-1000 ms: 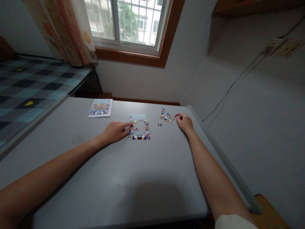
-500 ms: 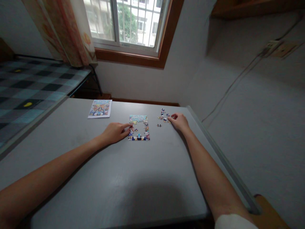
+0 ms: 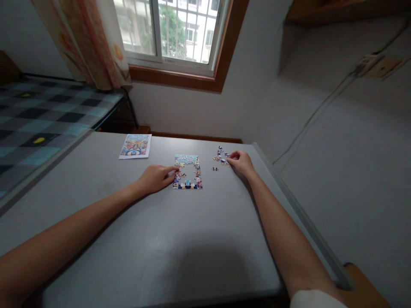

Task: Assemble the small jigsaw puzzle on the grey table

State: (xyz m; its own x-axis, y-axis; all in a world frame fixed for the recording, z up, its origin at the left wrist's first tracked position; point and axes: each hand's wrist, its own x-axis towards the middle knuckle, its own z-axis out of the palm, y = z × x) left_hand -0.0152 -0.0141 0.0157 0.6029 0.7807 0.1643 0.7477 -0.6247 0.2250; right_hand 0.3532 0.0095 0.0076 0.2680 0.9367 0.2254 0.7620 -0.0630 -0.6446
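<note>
A small, partly assembled jigsaw puzzle (image 3: 188, 171) lies on the grey table (image 3: 167, 239), its coloured border joined and its middle still bare. My left hand (image 3: 156, 177) rests on the table at the puzzle's left edge, fingers curled with the forefinger touching the border. To the right of the puzzle lies a scatter of several loose puzzle pieces (image 3: 220, 156). My right hand (image 3: 242, 162) sits at the right side of that scatter, fingers bent and pinching at a piece there.
A printed reference picture (image 3: 135, 145) lies on the table's far left part. The table's raised right rim (image 3: 298, 214) runs along a white wall. A bed with a checked cover (image 3: 38, 119) stands at the left, and a window (image 3: 170, 30) is beyond.
My right hand has slid left from the scatter's far right edge into the loose pieces. My left hand has stayed at the puzzle's left edge.
</note>
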